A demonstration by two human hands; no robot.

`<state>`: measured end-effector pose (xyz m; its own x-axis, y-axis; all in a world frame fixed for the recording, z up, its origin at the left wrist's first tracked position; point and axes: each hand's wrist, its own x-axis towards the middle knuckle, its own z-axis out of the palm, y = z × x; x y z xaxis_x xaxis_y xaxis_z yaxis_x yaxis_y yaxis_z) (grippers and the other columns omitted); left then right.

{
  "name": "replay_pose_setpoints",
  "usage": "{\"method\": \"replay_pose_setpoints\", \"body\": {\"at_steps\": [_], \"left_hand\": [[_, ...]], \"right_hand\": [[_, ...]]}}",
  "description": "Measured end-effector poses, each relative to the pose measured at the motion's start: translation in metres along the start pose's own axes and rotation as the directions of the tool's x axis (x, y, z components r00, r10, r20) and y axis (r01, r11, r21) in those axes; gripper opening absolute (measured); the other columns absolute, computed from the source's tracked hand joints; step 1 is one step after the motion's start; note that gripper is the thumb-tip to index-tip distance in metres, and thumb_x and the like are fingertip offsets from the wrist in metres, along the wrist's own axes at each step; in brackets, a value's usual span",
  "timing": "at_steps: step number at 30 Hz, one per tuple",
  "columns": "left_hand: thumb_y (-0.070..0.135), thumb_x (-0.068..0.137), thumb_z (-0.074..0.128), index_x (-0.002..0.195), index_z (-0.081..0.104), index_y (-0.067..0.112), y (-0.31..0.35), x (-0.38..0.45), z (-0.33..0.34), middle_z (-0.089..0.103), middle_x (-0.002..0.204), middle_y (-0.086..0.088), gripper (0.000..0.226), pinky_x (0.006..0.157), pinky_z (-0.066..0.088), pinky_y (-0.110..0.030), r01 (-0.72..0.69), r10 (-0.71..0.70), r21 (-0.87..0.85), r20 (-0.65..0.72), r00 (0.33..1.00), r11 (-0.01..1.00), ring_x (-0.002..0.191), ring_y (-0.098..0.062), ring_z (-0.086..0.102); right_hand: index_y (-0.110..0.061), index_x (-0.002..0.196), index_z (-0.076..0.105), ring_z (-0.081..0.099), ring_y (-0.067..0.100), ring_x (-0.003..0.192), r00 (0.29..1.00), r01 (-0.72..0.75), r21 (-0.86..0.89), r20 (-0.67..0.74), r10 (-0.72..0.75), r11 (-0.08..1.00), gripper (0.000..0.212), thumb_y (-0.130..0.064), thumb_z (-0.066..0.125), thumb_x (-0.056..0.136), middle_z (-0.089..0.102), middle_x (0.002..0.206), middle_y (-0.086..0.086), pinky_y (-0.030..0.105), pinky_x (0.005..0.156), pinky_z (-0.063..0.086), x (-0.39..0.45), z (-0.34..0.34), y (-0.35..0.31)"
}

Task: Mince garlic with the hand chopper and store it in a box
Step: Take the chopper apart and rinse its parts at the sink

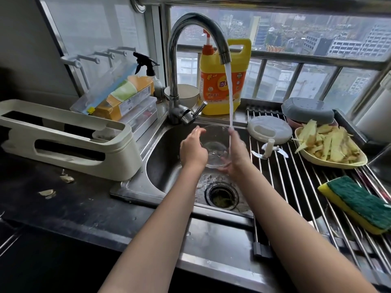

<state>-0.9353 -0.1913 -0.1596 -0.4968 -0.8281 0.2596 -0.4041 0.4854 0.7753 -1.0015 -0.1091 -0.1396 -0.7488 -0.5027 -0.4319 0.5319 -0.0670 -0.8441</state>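
Clear plastic chopper bowl [214, 148] sits over the sink [160, 166], gripped by the left hand [193, 150] and right hand [236, 153] under running water [229, 96]. Rinsing seems underway; next, likely refit the blade [269, 150] and lid [269, 129] from the rack [296, 187].

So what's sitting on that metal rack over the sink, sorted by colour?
White: 2, the chopper lid and the blade piece
Grey: 1, the domed cover
Cream: 1, the dish of peelings
Yellow and green: 1, the sponge
Total: 5
The clear bowl is not on the rack; both hands hold it under the tap.
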Motion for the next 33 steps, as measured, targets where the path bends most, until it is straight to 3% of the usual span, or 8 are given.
{"method": "replay_pose_setpoints", "body": {"at_steps": [3, 6, 9, 13, 21, 24, 27, 33], "left_hand": [[-0.004, 0.089, 0.047, 0.14, 0.04, 0.024, 0.006, 0.001, -0.003, 0.049, 0.14, -0.008, 0.058, 0.093, 0.049, -0.037, 0.061, -0.061, -0.341, 0.009, 0.998, 0.938, 0.109, -0.026, 0.059], [0.014, 0.094, 0.052, 0.148, 0.025, 0.025, 0.008, 0.003, -0.004, 0.036, 0.15, -0.008, 0.061, 0.104, 0.04, -0.042, 0.391, -0.292, -0.528, 0.263, 0.919, 0.754, 0.128, -0.028, 0.045], [0.015, 0.096, 0.048, 0.146, 0.028, 0.025, 0.014, 0.0, -0.006, 0.046, 0.129, -0.003, 0.055, 0.086, 0.051, -0.048, 0.592, -0.319, -0.544, 0.516, 0.795, 0.595, 0.1, -0.032, 0.06], [-0.004, 0.091, 0.042, 0.138, 0.04, 0.027, 0.013, 0.003, -0.009, 0.057, 0.114, -0.003, 0.057, 0.074, 0.056, -0.045, 0.573, -0.259, -0.661, 0.517, 0.816, 0.485, 0.098, -0.032, 0.065], [0.001, 0.093, 0.046, 0.122, 0.054, 0.029, 0.011, 0.006, -0.012, 0.057, 0.112, 0.0, 0.041, 0.091, 0.048, -0.059, 0.576, -0.262, -0.725, 0.513, 0.818, 0.378, 0.105, -0.032, 0.062], [0.007, 0.096, 0.046, 0.112, 0.058, 0.026, 0.009, 0.007, -0.011, 0.057, 0.121, -0.004, 0.027, 0.09, 0.05, -0.056, 0.572, -0.268, -0.736, 0.505, 0.82, 0.361, 0.099, -0.034, 0.064], [0.01, 0.099, 0.042, 0.105, 0.06, 0.024, 0.004, 0.011, -0.009, 0.054, 0.125, -0.01, 0.023, 0.091, 0.05, -0.054, 0.552, -0.299, -0.777, 0.473, 0.829, 0.303, 0.097, -0.033, 0.062], [0.02, 0.102, 0.038, 0.116, 0.053, 0.018, 0.0, 0.015, -0.009, 0.052, 0.123, -0.015, 0.021, 0.092, 0.048, -0.055, 0.592, -0.369, -0.799, 0.522, 0.769, 0.104, 0.114, -0.037, 0.054]], "right_hand": [[-0.024, 0.123, 0.045, 0.058, 0.038, 0.108, 0.997, -0.037, 0.097, -0.064, 0.044, 0.995, 0.028, -0.037, 0.038, 0.099, 0.052, 0.13, 0.014, 0.056, 0.078, 0.052, 0.004, 0.0, 0.001], [-0.027, 0.135, 0.041, 0.049, 0.042, 0.119, 0.995, -0.04, 0.134, -0.088, 0.052, 0.99, 0.035, -0.035, 0.03, 0.102, 0.04, 0.142, 0.013, 0.057, 0.08, 0.048, 0.003, 0.0, -0.003], [-0.026, 0.133, 0.044, 0.052, 0.04, 0.115, 0.995, -0.025, 0.214, -0.089, 0.045, 0.976, 0.034, -0.032, 0.032, 0.101, 0.046, 0.136, 0.013, 0.058, 0.084, 0.048, 0.002, 0.0, -0.003], [-0.025, 0.127, 0.051, 0.056, 0.033, 0.101, 0.999, -0.007, 0.323, -0.042, 0.022, 0.946, 0.036, -0.029, 0.033, 0.096, 0.05, 0.124, 0.013, 0.057, 0.089, 0.047, -0.001, -0.001, -0.005], [-0.008, 0.122, 0.055, 0.057, 0.035, 0.108, 0.994, -0.086, 0.32, -0.029, 0.101, 0.944, 0.058, -0.046, 0.022, 0.094, 0.059, 0.118, 0.021, 0.049, 0.096, 0.047, -0.004, -0.002, -0.006], [-0.01, 0.101, 0.062, 0.062, 0.026, 0.087, 0.988, -0.127, 0.203, -0.059, 0.142, 0.971, 0.051, -0.042, 0.023, 0.094, 0.065, 0.103, 0.013, 0.033, 0.074, 0.052, -0.004, -0.003, -0.005], [-0.015, 0.081, 0.056, 0.055, 0.018, 0.069, 0.985, -0.139, 0.018, -0.099, 0.14, 0.99, 0.042, -0.04, 0.025, 0.094, 0.061, 0.08, 0.005, 0.026, 0.057, 0.037, -0.004, -0.002, -0.004], [-0.008, 0.099, 0.063, 0.056, 0.022, 0.103, 0.992, -0.088, -0.061, -0.095, 0.082, 0.994, 0.049, -0.037, 0.023, 0.098, 0.066, 0.111, 0.012, 0.032, 0.091, 0.04, 0.004, -0.001, 0.002]]}}
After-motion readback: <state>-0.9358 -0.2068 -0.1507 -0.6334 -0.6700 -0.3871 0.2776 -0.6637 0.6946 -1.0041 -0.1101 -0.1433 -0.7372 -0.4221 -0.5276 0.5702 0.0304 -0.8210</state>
